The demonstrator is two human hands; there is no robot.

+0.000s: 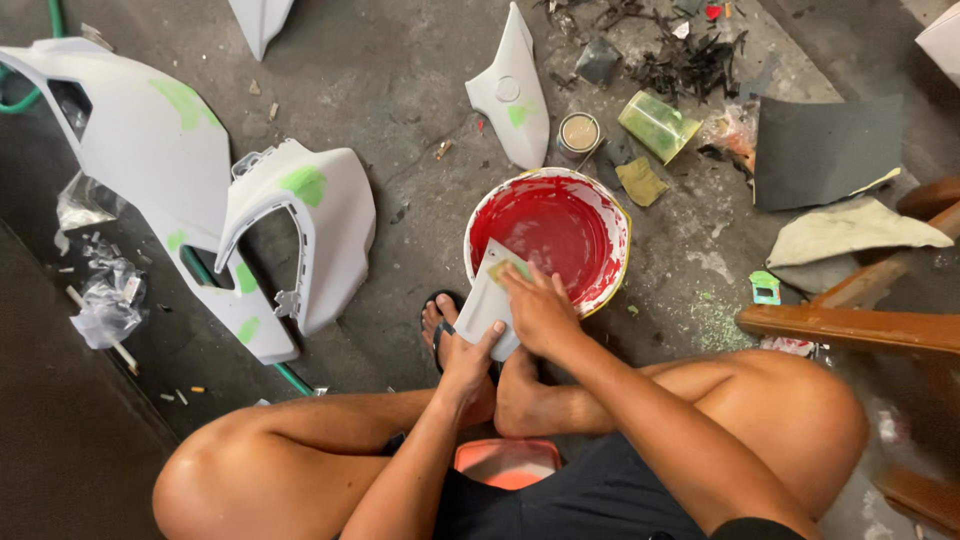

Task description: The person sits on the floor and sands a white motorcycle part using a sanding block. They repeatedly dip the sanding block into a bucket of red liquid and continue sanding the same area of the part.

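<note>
1. Over the red-stained bucket [548, 232], the left hand [465, 352] grips a small white panel [486, 300] by its lower edge.
2. The right hand [540, 310] presses on the panel, fingers closed over something hidden.

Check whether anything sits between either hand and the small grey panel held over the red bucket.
Nothing visible does: the left hand grips the small grey panel by its lower edge, and the right hand presses directly on its face, above the red bucket's rim.
</note>
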